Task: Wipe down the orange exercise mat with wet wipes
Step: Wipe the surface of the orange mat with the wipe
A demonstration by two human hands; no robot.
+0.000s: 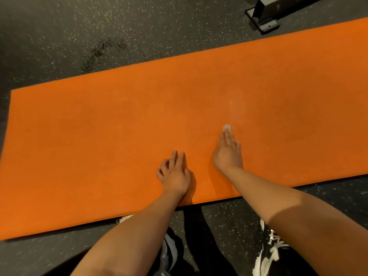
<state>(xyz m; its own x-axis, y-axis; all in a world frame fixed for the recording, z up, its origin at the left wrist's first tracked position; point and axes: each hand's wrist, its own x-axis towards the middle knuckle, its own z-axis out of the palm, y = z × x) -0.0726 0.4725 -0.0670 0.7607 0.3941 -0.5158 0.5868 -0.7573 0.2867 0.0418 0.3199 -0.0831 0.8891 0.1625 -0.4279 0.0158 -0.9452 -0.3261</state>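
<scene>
The orange exercise mat [99, 136] lies flat on the dark speckled floor and fills most of the view. My right hand [228, 152] lies on the mat with straight fingers and presses a small white wet wipe [227, 127] down; only a bit of the wipe shows past the fingertips. A faint pale damp streak sits on the mat just beyond the wipe. My left hand [175, 172] rests on the mat near its front edge, two fingers stretched out and the others loosely bent, holding nothing.
Dark speckled gym floor [79, 26] surrounds the mat, with a wet smear beyond the far edge. A black metal equipment base [264, 14] stands at the top right. My black and white shoes [272, 250] are on the floor just behind the mat's near edge.
</scene>
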